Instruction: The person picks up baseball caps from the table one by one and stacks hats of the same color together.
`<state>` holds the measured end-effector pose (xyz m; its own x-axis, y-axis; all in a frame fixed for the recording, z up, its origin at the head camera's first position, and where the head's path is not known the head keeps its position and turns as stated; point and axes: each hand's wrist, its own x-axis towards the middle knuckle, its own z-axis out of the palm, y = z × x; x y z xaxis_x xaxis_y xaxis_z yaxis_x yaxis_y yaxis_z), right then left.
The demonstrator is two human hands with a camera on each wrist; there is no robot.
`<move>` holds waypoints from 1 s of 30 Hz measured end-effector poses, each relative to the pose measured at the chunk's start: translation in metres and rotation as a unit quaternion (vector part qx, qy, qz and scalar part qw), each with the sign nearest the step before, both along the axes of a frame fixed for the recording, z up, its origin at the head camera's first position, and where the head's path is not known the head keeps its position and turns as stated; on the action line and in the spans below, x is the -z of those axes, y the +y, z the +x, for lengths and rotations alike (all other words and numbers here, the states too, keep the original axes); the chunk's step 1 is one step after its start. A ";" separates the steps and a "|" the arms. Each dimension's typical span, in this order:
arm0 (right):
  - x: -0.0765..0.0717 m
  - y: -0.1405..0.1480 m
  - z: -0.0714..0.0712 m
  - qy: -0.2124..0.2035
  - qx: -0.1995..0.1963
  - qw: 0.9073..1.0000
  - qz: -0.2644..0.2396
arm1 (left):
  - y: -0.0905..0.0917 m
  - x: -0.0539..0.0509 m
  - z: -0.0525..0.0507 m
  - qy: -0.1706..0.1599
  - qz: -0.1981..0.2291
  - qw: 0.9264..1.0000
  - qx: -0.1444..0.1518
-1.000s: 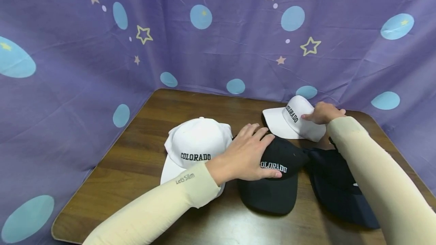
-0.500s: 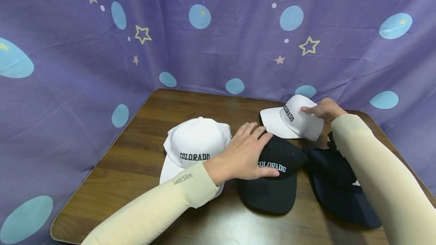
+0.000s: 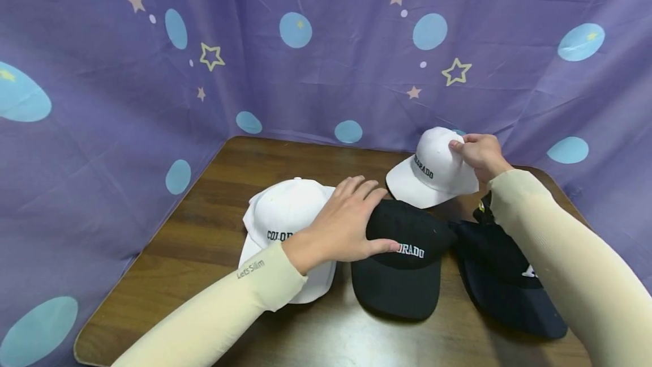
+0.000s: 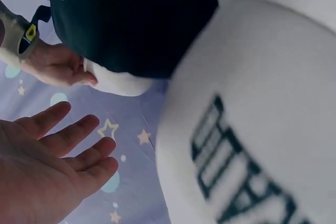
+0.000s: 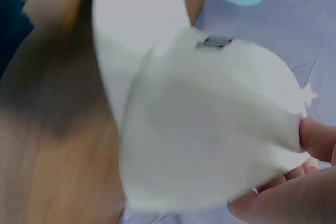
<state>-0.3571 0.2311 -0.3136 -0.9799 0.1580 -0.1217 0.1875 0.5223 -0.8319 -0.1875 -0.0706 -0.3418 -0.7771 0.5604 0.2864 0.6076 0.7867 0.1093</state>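
Note:
Thumb and fingers of my right hand pinch the back of a white cap lettered in black, at the far right of the table. Its brim tilts down towards the tabletop; in the right wrist view the held cap looks blurred. My left hand hovers with fingers spread between a second white cap and a black COLORADO cap, partly hiding the lettering of both. In the left wrist view the fingers of the left hand stand apart from the caps and hold nothing.
A dark navy cap with a white mark lies at the right, partly under the right forearm. The wooden table has rounded corners. A purple patterned curtain hangs behind it and along its left side.
The right hand has raised the back of the white cap, tipping it forward onto its brim. My left hand has shifted left, showing more of the black cap's crown.

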 end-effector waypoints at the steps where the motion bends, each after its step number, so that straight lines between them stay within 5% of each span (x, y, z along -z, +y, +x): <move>1: -0.001 -0.002 0.001 0.014 0.003 1.000 0.006 | -0.003 -0.001 0.000 0.001 0.004 1.000 -0.002; 13: -0.025 -0.017 0.018 0.132 0.017 0.991 0.011 | -0.034 -0.012 0.004 0.016 0.035 0.999 -0.020; 30: -0.054 -0.042 0.054 0.178 -0.043 0.978 -0.103 | -0.083 -0.013 0.006 0.032 0.058 0.996 -0.056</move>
